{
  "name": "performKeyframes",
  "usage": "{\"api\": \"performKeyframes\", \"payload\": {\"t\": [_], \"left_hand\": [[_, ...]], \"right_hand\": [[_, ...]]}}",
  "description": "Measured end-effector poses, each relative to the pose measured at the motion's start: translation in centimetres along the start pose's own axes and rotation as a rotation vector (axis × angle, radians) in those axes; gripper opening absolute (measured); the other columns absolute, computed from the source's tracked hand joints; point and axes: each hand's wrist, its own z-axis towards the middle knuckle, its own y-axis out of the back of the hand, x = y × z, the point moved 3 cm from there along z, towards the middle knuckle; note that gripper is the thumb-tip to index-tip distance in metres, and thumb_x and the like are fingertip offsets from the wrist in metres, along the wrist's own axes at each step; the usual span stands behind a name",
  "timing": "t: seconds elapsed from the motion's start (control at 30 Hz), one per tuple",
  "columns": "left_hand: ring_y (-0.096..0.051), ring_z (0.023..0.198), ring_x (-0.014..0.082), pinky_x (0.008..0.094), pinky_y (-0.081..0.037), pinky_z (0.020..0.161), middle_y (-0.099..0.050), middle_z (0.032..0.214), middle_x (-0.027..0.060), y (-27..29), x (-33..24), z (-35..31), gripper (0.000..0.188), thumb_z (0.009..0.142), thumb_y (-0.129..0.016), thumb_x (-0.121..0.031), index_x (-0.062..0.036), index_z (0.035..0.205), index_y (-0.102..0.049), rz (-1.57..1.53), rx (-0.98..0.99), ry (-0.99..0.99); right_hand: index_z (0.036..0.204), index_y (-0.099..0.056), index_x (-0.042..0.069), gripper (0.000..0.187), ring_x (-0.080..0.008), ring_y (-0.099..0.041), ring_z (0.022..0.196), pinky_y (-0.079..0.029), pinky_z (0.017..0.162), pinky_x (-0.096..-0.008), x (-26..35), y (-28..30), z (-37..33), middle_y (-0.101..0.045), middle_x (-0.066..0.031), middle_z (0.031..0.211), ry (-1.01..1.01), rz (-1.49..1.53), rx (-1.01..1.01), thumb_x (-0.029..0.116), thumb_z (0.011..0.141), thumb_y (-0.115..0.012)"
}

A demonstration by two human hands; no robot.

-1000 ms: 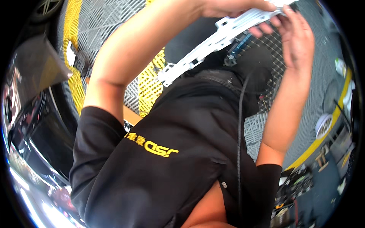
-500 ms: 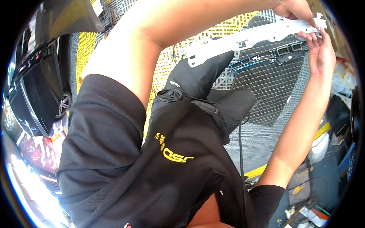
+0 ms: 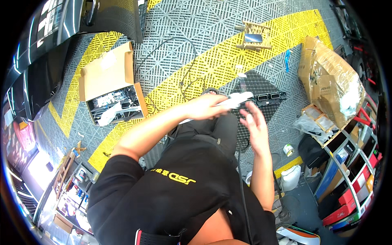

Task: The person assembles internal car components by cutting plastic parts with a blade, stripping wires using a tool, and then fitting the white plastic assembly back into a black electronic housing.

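Observation:
A long white plastic trim piece [image 3: 241, 98] lies across my lap, blurred at its far right end. My left hand [image 3: 207, 107] is closed around it, and that forearm covers most of its length. Just right of the piece's end, my right hand [image 3: 256, 127] is raised with fingers bent and spread, blurred, holding nothing that I can see. Beyond the hands, a dark strip with rectangular openings [image 3: 270, 97] rests on a black grid-patterned sheet [image 3: 261, 83] on the floor.
An open cardboard box [image 3: 107, 65] of parts stands at left, near a black car [image 3: 45, 77]. A small wooden stool [image 3: 261, 44] bears a phone [image 3: 253, 38]. At right are a large carton [image 3: 326, 77], a can [image 3: 288, 150] and a shelf rack [image 3: 347, 163]. A cable [image 3: 190, 45] crosses the floor.
Both hands and the white trim piece have come down and closer to my body. My right hand has come off the piece. The view has shifted, showing more floor.

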Motion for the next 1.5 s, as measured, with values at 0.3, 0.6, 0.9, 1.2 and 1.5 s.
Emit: {"api": "performKeyframes", "payload": {"t": [0.3,0.6,0.9,1.2,1.5], "left_hand": [[-0.061,0.083,0.0110,0.0290,-0.052,0.072,-0.065,0.093,0.0027,12.6,0.6,-11.2,0.036,0.106,-0.054,-0.037,-0.0020,0.110,-0.062,-0.242,-0.688,0.064],[-0.061,0.082,0.0171,0.0342,-0.051,0.074,-0.062,0.088,0.0061,34.1,-11.2,-10.7,0.044,0.101,-0.060,-0.045,-0.0053,0.119,-0.054,-0.464,-1.053,-0.361],[-0.057,0.086,0.0219,0.0381,-0.048,0.078,-0.060,0.091,0.0083,50.8,-35.4,-12.0,0.054,0.095,-0.067,-0.054,-0.0024,0.110,-0.059,-0.394,-1.015,-1.085],[-0.061,0.086,0.0174,0.0358,-0.051,0.078,-0.065,0.097,0.0073,71.1,-39.2,0.9,0.050,0.096,-0.070,-0.045,-0.0027,0.120,-0.059,-0.395,-0.853,-1.003],[-0.061,0.087,0.0167,0.0338,-0.049,0.077,-0.063,0.095,0.0072,90.8,-55.9,20.9,0.053,0.097,-0.066,-0.051,-0.0029,0.118,-0.058,-0.257,-0.506,-0.729]], "right_hand": [[0.121,-0.067,0.001,0.038,-0.0312,-0.071,0.099,-0.056,0.087,-0.0401,-4.7,11.6,5.5,-0.072,-0.0195,0.109,-0.067,-0.993,-0.161,0.027,0.094,-0.066],[0.107,-0.076,0.001,0.039,-0.0288,-0.073,0.098,-0.055,0.090,-0.0393,-8.0,8.2,28.1,-0.076,-0.0168,0.102,-0.332,-1.120,0.017,0.035,0.089,-0.068],[0.127,-0.065,0.000,0.034,-0.0210,-0.068,0.106,-0.053,0.093,-0.0337,34.4,-8.1,49.4,-0.072,-0.0145,0.114,0.328,-0.651,0.114,0.021,0.100,-0.064],[0.123,-0.067,0.001,0.032,-0.0203,-0.071,0.103,-0.055,0.091,-0.0345,56.1,-13.7,63.9,-0.075,-0.0127,0.110,0.402,-0.517,0.067,0.021,0.099,-0.065],[0.119,-0.070,0.003,0.029,-0.0209,-0.073,0.097,-0.056,0.088,-0.0339,65.6,-8.4,75.6,-0.076,-0.0127,0.105,0.350,-0.466,-0.358,0.020,0.097,-0.066]]}}
